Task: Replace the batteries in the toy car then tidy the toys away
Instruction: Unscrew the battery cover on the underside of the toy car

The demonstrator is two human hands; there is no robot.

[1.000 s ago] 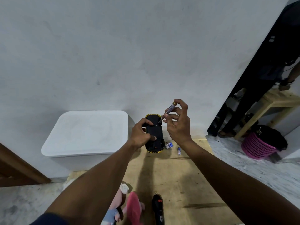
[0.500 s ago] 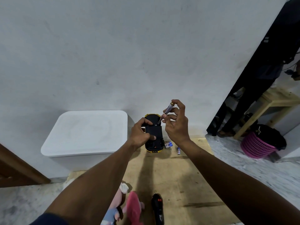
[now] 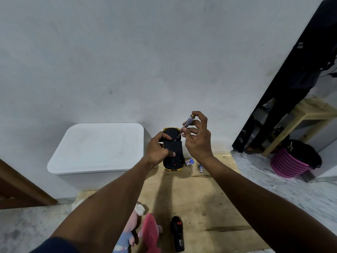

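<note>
A black and yellow toy car [image 3: 173, 149] is held upside down above a wooden board [image 3: 197, 194], its black underside facing me. My left hand [image 3: 157, 149] grips the car's left side, thumb on the underside. My right hand [image 3: 197, 137] pinches a small screwdriver [image 3: 186, 126] by its clear handle, with the tip resting on the car's underside near its far end. Blue and white batteries [image 3: 189, 161] lie on the board just right of the car, and one more battery [image 3: 200, 168] lies a little further right.
A white lidded storage box [image 3: 98, 148] stands against the wall at left. A black remote control [image 3: 177, 234] and a pink and blue soft doll [image 3: 144, 232] lie near the board's front. A pink basket [image 3: 288, 165] and wooden bench [image 3: 302, 115] stand at right.
My right hand's fingers have shifted on the screwdriver handle, turning it on the car's underside. The left hand and the car have stayed where they were.
</note>
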